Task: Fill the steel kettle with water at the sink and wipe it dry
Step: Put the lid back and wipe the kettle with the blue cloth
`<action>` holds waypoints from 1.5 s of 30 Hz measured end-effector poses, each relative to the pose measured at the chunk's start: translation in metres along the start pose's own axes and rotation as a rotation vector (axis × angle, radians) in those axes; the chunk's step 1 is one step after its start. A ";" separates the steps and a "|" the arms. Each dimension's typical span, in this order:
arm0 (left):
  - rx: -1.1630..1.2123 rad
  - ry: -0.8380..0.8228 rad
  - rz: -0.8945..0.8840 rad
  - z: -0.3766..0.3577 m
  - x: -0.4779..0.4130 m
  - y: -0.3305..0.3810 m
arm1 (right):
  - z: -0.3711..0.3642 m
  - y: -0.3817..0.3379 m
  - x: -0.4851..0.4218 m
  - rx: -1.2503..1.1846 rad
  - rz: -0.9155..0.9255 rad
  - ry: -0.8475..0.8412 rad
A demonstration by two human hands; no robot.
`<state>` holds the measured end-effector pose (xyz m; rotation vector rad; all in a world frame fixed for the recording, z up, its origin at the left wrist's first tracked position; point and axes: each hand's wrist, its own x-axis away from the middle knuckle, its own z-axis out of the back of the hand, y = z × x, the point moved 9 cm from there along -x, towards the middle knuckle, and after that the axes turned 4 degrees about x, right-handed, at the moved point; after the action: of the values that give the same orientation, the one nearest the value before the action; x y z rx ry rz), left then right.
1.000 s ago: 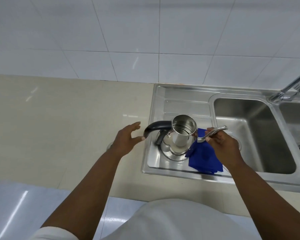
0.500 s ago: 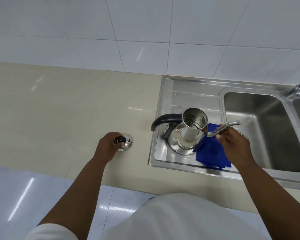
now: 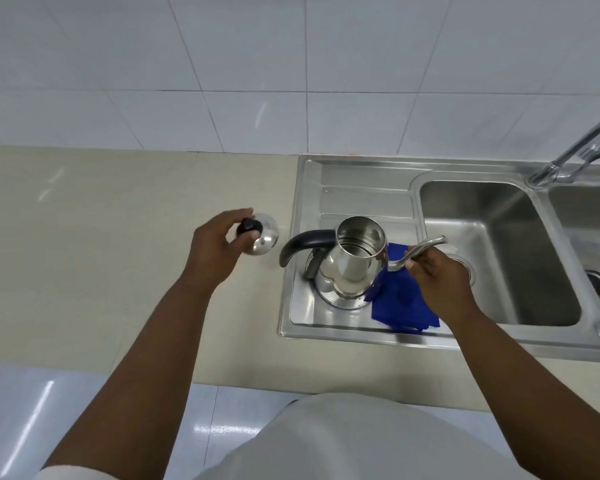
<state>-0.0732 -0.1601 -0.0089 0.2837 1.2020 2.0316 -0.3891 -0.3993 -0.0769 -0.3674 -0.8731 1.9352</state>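
The steel kettle (image 3: 350, 265) stands lidless on the sink's draining board (image 3: 364, 199), its black handle pointing left and its thin spout to the right. My right hand (image 3: 433, 275) grips the spout. A blue cloth (image 3: 400, 306) lies on the draining board under that hand, beside the kettle's base. My left hand (image 3: 215, 247) holds the kettle's steel lid (image 3: 265, 237) by its black knob, lifted above the beige counter (image 3: 118, 254) just left of the sink's edge.
Two steel basins (image 3: 492, 244) lie to the right of the draining board, with a drain at the far right. A chrome tap (image 3: 575, 150) rises at the back right. A white tiled wall runs behind; the floor shows below the counter's front edge.
My left hand went left to the lid on the counter, took its knob, and has now lifted it toward the kettle. My right hand has stayed on the spout.
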 end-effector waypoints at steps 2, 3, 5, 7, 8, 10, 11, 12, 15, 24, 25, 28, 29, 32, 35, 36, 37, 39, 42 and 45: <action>0.013 -0.046 -0.072 -0.014 -0.009 0.036 | 0.001 0.000 -0.002 0.008 0.007 0.005; 0.014 -0.075 -0.115 -0.024 -0.012 0.054 | 0.001 0.000 -0.002 0.012 0.013 0.009; 0.026 -0.138 -0.177 -0.048 -0.015 0.085 | 0.001 0.001 -0.003 0.012 0.019 0.008; 0.034 -0.211 -0.186 -0.072 -0.014 0.107 | -0.001 0.003 -0.004 0.012 0.017 0.003; 0.019 -0.248 -0.194 -0.085 -0.012 0.115 | -0.001 0.004 -0.004 0.015 0.017 0.001; -0.033 -0.319 -0.214 -0.107 -0.010 0.125 | -0.001 0.004 -0.005 0.020 0.030 -0.001; -0.056 -0.348 -0.212 -0.116 -0.010 0.128 | -0.001 0.004 -0.004 0.024 0.037 -0.002; -0.075 -0.366 -0.206 -0.123 -0.010 0.129 | -0.001 0.004 -0.005 0.029 0.043 -0.003; -0.114 -0.385 -0.186 -0.133 -0.012 0.130 | -0.001 0.004 -0.005 0.038 0.048 -0.005; -0.203 -0.415 -0.209 -0.148 -0.014 0.133 | -0.002 0.005 -0.006 0.025 0.061 0.001; -0.198 -0.408 -0.212 -0.148 -0.014 0.132 | -0.002 0.005 -0.006 0.026 0.063 0.002; -0.156 -0.382 -0.212 -0.147 -0.012 0.128 | -0.003 0.005 -0.006 0.042 0.076 0.014; -0.143 -0.368 -0.211 -0.147 -0.011 0.127 | -0.003 0.005 -0.006 0.047 0.081 0.016; -0.120 -0.335 -0.209 -0.146 -0.010 0.123 | -0.003 0.003 -0.006 0.055 0.095 0.026; -0.099 -0.317 -0.207 -0.146 -0.009 0.120 | -0.003 0.003 -0.006 0.079 0.105 0.029; -0.093 -0.311 -0.205 -0.146 -0.009 0.120 | -0.003 0.003 -0.006 0.088 0.103 0.029; -0.088 -0.303 -0.204 -0.145 -0.009 0.119 | -0.004 0.004 -0.006 0.095 0.102 0.029; -0.065 -0.289 -0.201 -0.145 -0.007 0.118 | -0.004 0.005 -0.007 0.098 0.097 0.033; -0.036 -0.283 -0.173 -0.147 -0.005 0.113 | -0.004 0.006 -0.008 0.094 0.089 0.036; -0.022 -0.284 -0.179 -0.148 -0.005 0.109 | -0.004 0.006 -0.008 0.092 0.092 0.035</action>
<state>-0.2005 -0.2924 0.0034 0.4228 0.9918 1.7804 -0.3868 -0.4061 -0.0852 -0.3916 -0.7530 2.0392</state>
